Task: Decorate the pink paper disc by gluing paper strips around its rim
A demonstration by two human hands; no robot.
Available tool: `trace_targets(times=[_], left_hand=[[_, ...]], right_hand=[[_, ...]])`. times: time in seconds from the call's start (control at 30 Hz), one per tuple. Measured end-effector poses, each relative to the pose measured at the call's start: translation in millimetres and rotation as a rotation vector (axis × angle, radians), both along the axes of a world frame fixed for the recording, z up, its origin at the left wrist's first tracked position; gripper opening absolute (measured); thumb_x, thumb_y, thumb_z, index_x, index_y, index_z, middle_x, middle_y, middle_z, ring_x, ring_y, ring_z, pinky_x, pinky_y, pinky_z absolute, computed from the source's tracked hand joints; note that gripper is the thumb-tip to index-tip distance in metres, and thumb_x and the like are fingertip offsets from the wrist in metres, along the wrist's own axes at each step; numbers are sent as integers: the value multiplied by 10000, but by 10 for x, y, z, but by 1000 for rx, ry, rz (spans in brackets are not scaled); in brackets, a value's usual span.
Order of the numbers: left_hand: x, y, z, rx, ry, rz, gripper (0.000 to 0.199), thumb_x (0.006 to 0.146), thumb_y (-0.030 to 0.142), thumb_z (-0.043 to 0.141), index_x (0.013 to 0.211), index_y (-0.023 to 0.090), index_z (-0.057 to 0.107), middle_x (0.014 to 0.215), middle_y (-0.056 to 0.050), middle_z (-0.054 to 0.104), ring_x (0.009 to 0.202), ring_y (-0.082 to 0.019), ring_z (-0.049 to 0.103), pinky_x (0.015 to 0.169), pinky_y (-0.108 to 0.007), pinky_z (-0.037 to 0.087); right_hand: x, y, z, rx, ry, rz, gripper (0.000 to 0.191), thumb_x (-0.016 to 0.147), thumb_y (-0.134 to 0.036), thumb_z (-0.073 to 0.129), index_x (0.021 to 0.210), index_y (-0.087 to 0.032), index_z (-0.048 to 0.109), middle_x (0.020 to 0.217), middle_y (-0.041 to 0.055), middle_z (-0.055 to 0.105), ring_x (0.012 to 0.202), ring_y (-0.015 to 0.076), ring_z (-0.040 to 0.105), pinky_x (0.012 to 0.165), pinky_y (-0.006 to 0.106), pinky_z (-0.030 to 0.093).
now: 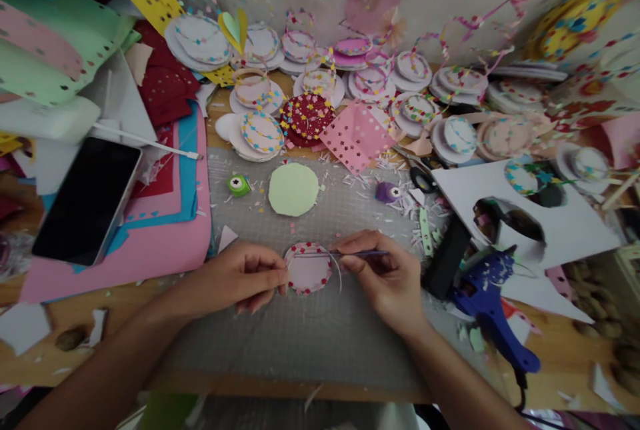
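Observation:
Between my hands is a small round ring (309,289) edged with pink and red flower bits. My left hand (253,277) pinches its left edge between thumb and fingers. At its upper right, my right hand (383,277) holds a thin dark stick (373,253) whose far end lies across the top of the ring. A thin white strand curves down from the ring's right side. Just above lies a pale green paper disc (293,189), with a green punch (239,185) to its left and a purple punch (389,193) to its right.
A phone (87,200) rests on colored papers at the left. Decorated paper hats (263,133) line the back. On the right are black-handled scissors (423,179), a blue glue gun (495,317) and white cut card (575,227). Paper scraps litter the grey mat (300,343).

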State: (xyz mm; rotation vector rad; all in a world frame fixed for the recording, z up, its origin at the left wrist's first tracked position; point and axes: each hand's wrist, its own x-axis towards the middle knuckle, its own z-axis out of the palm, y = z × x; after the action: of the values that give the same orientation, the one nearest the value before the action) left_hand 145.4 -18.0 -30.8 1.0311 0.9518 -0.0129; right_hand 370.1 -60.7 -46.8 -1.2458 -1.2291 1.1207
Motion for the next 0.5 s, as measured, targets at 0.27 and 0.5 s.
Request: trace_targets(times=[0.27,0.5], left_hand=[[13,11,27,10,4,-11,302,881,387,522,732,131,583,435,70,473,357,-43,362,356,-146,282],[18,10,25,12,3,-3,303,883,391,523,737,130,575,440,71,473,362,-40,360,361,-145,281]], right_hand=[[3,-13,-13,14,-21,-4,78,786,-141,674,791,-217,690,778,31,732,767,178,697,770,332,570],[-2,-11,-15,14,-31,-5,84,792,-137,669,793,-219,688,782,27,731,792,172,696,744,299,565]])
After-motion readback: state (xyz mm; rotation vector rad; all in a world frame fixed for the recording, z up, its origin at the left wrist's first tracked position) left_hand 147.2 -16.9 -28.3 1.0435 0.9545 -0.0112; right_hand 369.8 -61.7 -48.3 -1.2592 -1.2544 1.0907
